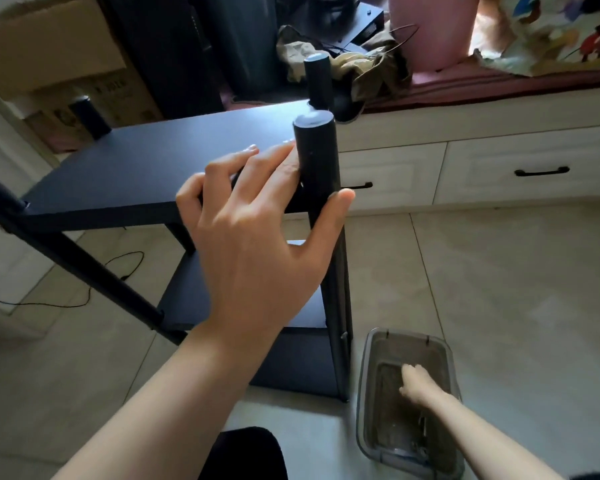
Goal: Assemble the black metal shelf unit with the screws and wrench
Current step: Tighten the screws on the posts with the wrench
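Note:
The black metal shelf unit [146,168] stands on the tiled floor with a top board and a lower board [191,296]. My left hand [253,237] grips its near right post [317,157] where the top board meets it, fingers on the board and thumb around the post. My right hand [418,384] reaches down into a clear plastic box [368,393] on the floor to the right of the shelf. The fingers are inside the box; what they touch is hidden. Small dark hardware lies at the box's near end [418,445].
White drawers with black handles [541,172] run along the back right under a cushioned bench. Cardboard boxes [49,64] stand at the back left. A black cable [84,292] trails on the floor to the left. My dark-clothed knee [246,455] is at the bottom.

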The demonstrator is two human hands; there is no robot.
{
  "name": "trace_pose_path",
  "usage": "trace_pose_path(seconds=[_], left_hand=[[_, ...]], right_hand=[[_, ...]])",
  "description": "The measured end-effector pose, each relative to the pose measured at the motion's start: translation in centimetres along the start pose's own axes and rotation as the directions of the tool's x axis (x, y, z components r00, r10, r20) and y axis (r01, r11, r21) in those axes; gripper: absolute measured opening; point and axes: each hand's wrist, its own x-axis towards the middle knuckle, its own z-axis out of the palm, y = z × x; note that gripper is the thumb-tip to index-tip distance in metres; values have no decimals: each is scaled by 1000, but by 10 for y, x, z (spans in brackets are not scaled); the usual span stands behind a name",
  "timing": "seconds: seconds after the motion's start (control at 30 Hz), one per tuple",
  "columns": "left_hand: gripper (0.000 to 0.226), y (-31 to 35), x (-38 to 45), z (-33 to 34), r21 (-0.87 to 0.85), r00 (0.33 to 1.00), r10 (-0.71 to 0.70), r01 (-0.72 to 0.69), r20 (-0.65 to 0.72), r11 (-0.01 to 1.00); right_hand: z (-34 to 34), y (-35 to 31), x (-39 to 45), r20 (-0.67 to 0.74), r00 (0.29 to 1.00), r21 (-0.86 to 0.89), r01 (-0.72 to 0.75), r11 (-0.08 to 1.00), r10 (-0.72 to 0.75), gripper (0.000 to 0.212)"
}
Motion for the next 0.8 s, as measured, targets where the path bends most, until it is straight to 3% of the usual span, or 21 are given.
trace_pose_path(seconds=[0.3,0.8], left_hand=[[43,2,0,-1,-15,1000,20,-20,-16,1000],[41,8,2,-1,-38,1000,-11,11,11,999]], right_hand=[[20,14,20,-38,994,-320,83,944,-100,40],[23,18,37,-13,971,-401,213,891,-238,40]])
